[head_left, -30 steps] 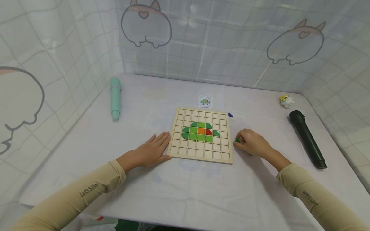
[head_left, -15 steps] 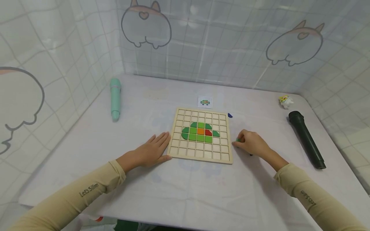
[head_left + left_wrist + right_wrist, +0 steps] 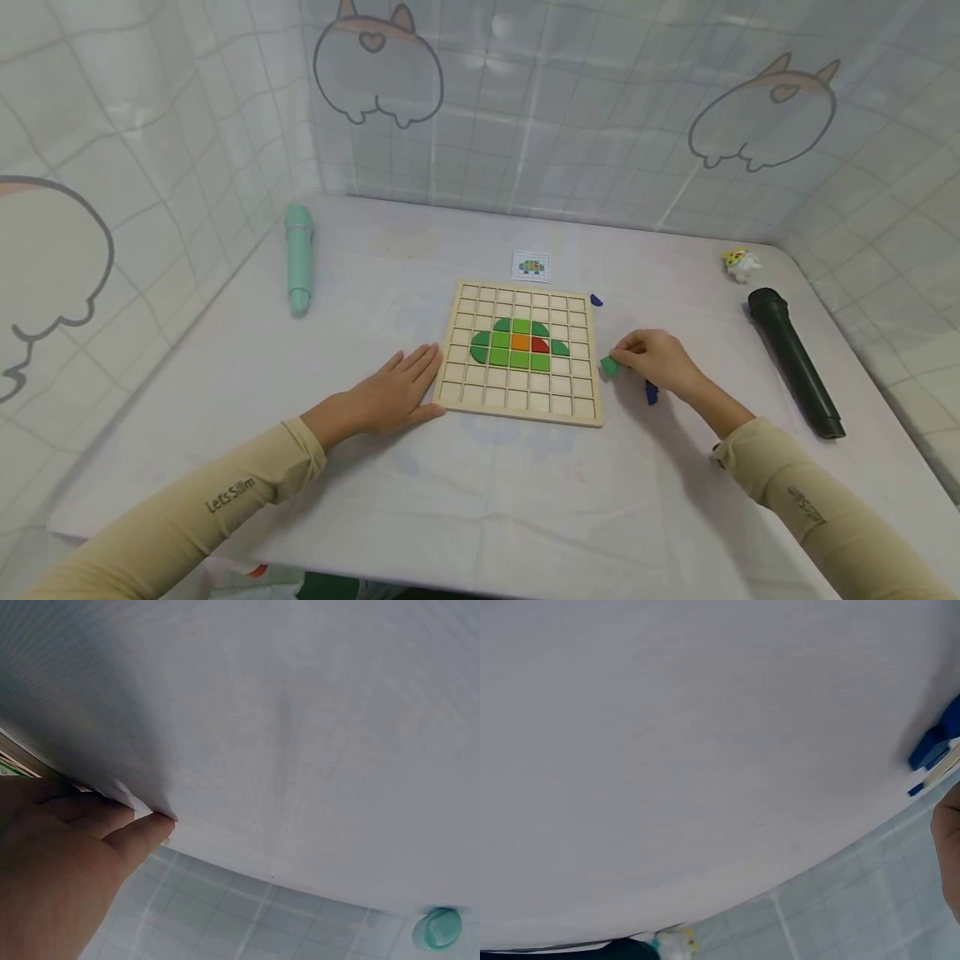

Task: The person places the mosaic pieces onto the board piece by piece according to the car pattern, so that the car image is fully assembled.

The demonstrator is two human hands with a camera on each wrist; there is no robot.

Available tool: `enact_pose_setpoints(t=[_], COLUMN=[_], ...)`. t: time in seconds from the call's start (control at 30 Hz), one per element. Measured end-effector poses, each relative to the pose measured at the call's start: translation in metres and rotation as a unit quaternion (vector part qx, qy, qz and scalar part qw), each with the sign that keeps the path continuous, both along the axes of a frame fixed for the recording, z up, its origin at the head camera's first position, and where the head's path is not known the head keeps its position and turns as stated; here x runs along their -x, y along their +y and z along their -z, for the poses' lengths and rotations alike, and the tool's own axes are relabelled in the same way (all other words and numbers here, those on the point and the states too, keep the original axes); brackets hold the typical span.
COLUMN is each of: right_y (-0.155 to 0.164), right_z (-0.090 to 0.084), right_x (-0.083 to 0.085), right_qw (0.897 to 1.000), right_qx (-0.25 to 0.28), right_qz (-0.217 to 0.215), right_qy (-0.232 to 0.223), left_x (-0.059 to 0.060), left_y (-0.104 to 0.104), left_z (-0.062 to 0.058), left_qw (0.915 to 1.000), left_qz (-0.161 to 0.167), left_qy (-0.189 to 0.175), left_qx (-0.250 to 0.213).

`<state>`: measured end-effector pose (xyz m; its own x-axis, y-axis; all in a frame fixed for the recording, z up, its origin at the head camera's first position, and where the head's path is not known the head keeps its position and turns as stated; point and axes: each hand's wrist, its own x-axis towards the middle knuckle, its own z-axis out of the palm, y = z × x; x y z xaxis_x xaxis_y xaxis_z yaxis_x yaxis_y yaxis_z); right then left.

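Note:
A wooden grid board (image 3: 517, 400) lies mid-table, with light green, dark green, orange and red tiles set in its middle cells. My left hand (image 3: 390, 390) lies flat on the table, fingers straight and touching the board's left edge. Right of the board, my right hand (image 3: 660, 360) pinches a green tile (image 3: 610, 366) between thumb and fingertips. Dark blue tiles (image 3: 651, 392) lie beside that hand, partly under its shadow. In the right wrist view only the edge of the right hand (image 3: 946, 847) shows, near blue tiles (image 3: 934, 742).
Behind the board lie a small picture card (image 3: 531, 266) and a blue tile (image 3: 596, 300). At the left stands out a mint green microphone-shaped object (image 3: 299, 258). A black microphone (image 3: 797, 362) and a small white-and-yellow figurine (image 3: 742, 264) are at the right.
My right hand has shifted and its fingers have straightened, so more of the green tile shows, now turned. The blue tiles beside it have come into sight. The left hand stays put.

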<state>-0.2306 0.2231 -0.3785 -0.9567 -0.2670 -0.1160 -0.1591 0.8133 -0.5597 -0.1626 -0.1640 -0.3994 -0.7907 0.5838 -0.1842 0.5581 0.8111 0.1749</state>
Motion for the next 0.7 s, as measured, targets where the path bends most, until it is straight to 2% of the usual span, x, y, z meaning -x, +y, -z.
enact_pose_setpoints(t=[0.17, 0.4, 0.7], right_y=[-0.023, -0.054, -0.065], right_z=[-0.002, 0.001, 0.003], right_x=[0.002, 0.004, 0.003], right_qw=[0.999, 0.999, 0.999], right_qx=[0.03, 0.024, 0.018], right_qz=[-0.013, -0.032, -0.021], right_qy=[-0.005, -0.006, 0.02], left_x=[0.0, 0.001, 0.001], left_y=[0.0, 0.0, 0.0], left_z=[0.0, 0.0, 0.001], left_qw=[1.0, 1.0, 0.9999], left_qz=[-0.005, -0.003, -0.003], left_qy=[-0.004, -0.006, -0.005], left_qx=[0.0, 0.004, 0.009])
